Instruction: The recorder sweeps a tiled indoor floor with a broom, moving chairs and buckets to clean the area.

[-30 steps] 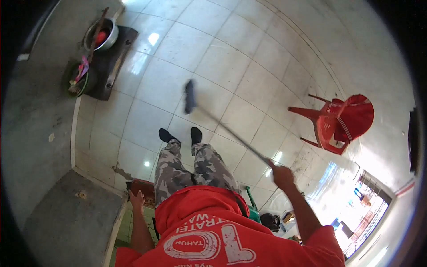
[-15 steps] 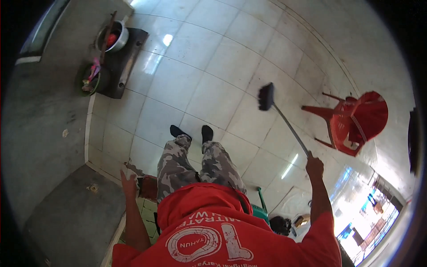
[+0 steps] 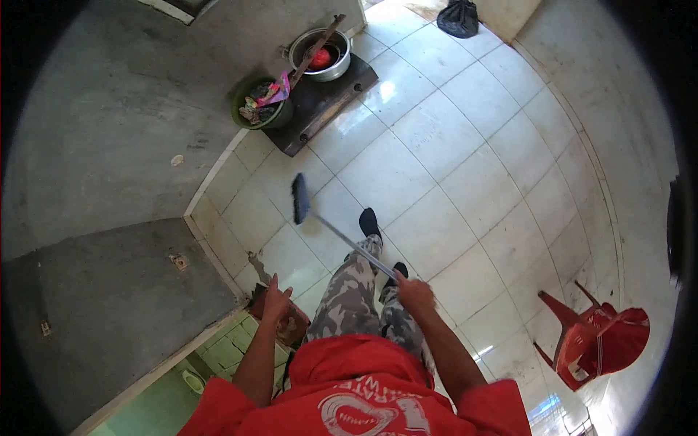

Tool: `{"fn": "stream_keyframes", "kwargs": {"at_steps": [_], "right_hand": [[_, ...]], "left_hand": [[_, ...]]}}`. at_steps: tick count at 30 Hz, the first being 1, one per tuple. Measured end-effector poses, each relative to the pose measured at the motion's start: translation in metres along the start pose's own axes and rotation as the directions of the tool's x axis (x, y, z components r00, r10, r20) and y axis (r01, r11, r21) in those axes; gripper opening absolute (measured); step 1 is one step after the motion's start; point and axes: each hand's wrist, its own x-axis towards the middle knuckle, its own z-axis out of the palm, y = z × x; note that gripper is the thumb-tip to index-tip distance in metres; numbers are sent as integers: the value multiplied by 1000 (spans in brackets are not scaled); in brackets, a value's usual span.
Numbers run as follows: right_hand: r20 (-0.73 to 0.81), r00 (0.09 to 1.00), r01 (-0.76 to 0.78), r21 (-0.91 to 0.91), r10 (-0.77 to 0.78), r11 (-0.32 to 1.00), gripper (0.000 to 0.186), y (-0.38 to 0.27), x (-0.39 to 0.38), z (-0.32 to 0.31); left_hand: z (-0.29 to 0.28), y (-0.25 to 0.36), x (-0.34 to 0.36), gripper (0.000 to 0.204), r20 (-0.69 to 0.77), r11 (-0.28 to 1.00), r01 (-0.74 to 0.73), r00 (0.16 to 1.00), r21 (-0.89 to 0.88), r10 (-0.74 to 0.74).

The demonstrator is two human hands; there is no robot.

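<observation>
A long-handled broom [image 3: 349, 242] crosses the floor ahead of my legs. Its dark bristle head [image 3: 300, 198] is over the white tiles, left of my socked feet. My right hand [image 3: 416, 292] is wrapped round the upper part of the grey handle. On the other side, my left hand [image 3: 277, 299] hangs with its fingers apart and holds nothing. Beneath that hand, partly covered by my arm, is a reddish-brown block-like surface [image 3: 292, 325] beside the wall corner.
A dark low wooden bench [image 3: 334, 109] stands by the grey wall, carrying a metal pot [image 3: 336, 70]; a green bucket [image 3: 243, 109] of rags is beside it. A red plastic chair [image 3: 582, 349] is at right. A black bag [image 3: 458, 19] lies at the far doorway.
The broom and my right hand have swung from the right side to the front left. My view has turned, so the bench and chair appear shifted. My left hand stays free.
</observation>
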Motion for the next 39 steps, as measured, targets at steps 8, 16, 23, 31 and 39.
{"fn": "stream_keyframes", "kwargs": {"at_steps": [8,16,23,31,39], "right_hand": [[-84,989,-125,-87,118,988,26,55,183,-103],[-142,934,-337,-40,329,941,30,107,196,-175],[-222,878,-436,-6,424,900,29,194,125,-183],[-109,937,-343,-92,333,935,42,155,-13,-229],[-47,962,-274,-94,271,957,33,177,120,-180]], "left_hand": [[-53,60,22,68,40,991,-12,999,-135,17],[-62,93,39,69,128,873,469,882,-138,-454],[-56,129,57,70,114,895,417,908,-160,-402],[-3,180,51,72,21,863,348,930,-367,-366],[72,318,80,69,196,982,-188,962,-18,188]]}}
